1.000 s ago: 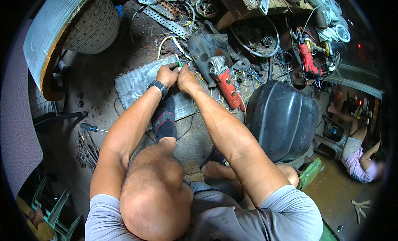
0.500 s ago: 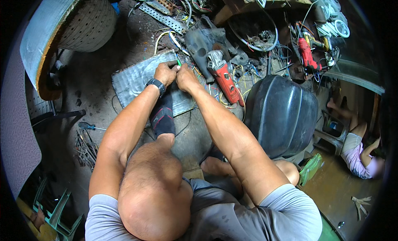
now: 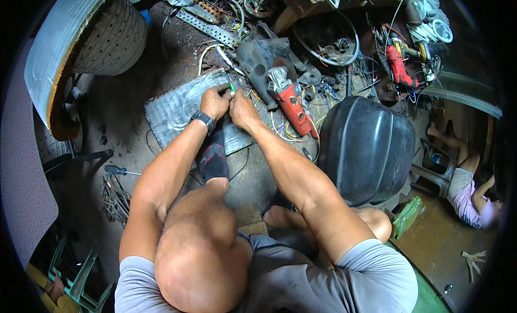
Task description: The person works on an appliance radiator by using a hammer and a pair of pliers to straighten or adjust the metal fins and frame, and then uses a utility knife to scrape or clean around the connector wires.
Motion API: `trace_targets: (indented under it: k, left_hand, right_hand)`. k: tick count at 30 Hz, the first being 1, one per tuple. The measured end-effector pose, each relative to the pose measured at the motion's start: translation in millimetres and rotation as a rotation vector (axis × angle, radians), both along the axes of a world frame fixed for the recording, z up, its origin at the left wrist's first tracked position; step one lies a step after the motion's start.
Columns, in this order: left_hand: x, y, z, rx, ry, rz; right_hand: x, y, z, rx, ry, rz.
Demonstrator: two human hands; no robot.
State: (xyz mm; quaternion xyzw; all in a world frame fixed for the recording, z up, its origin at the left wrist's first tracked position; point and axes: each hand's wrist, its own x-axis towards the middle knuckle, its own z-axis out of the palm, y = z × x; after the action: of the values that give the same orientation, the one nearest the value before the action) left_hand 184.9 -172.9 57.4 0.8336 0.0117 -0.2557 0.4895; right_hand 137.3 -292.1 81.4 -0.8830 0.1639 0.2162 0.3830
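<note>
Both hands are close together over a flat grey metal-looking sheet on the floor. My left hand, with a dark watch on its wrist, is closed, its fingertips pinching at something small. Beside it my right hand is closed too, on a thin green wire-like piece that sticks up between the hands. Its exact kind and its lower end are hidden by the fingers. My foot in a dark sock rests at the sheet's near edge.
A red angle grinder lies right of my hands, among loose wires. Farther right stand a black plastic case and a red power tool. A screwdriver and metal rods lie left. Another person is at far right.
The view has shifted slightly. My hands stay together over the sheet, and more of the green piece shows between them.
</note>
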Motion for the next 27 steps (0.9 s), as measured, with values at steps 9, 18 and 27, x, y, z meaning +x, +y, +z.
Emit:
trace_targets:
  k: [9,18,27]
  left_hand:
    - [6,-1,1,-0.049,0.051,0.057]
    - [27,-11,-17,-0.090,0.105,0.155]
    - [20,-12,-19,-0.029,0.072,0.147]
  right_hand:
    - [-4,6,-5,-0.020,-0.125,-0.035]
    - [23,4,-3,-0.068,-0.125,-0.011]
    - [19,5,-7,-0.079,-0.098,0.047]
